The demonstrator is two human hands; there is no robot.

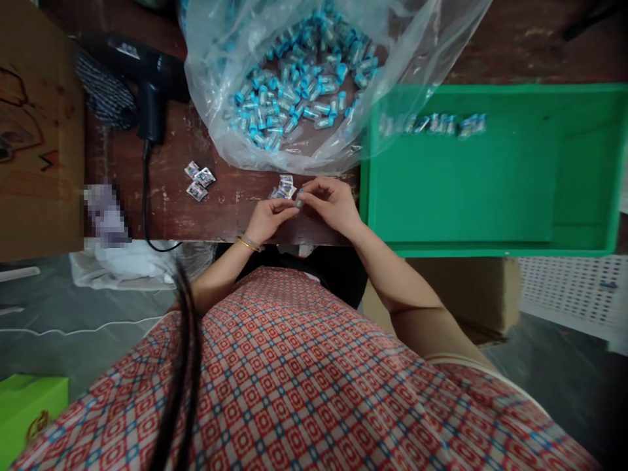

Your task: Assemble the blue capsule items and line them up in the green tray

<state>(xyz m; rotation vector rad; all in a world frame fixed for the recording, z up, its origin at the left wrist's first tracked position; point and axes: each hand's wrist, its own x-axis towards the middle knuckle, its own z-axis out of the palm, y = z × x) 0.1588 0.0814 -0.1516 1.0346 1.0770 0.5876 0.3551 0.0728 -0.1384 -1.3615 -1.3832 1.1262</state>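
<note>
Small vial [299, 200] held over counter [230, 226] near front edge. Left hand [265, 220] pinches lower end, right hand [334, 204] fingertips grip top, probably steadying so slight a piece. Sachets [286, 186] just beyond, seemingly for short reach. Bag [294, 162] spread wide, apparently baring blue-capped vials [294, 98]. Green tray [461, 196] at right, pieces [441, 124] lined up.

From my seat I see a loose top [314, 379] printed with nested red squares on a pale ground, crossed by blue marks. Pale edging [461, 360] rims its right sleeve. The left hand [265, 219] and right hand [337, 204] are bare, and a thin gold bangle [248, 244] rings the left wrist. I also make out black cloth [349, 269] over the lap and a long, blurred lock of hair [184, 333].
</note>
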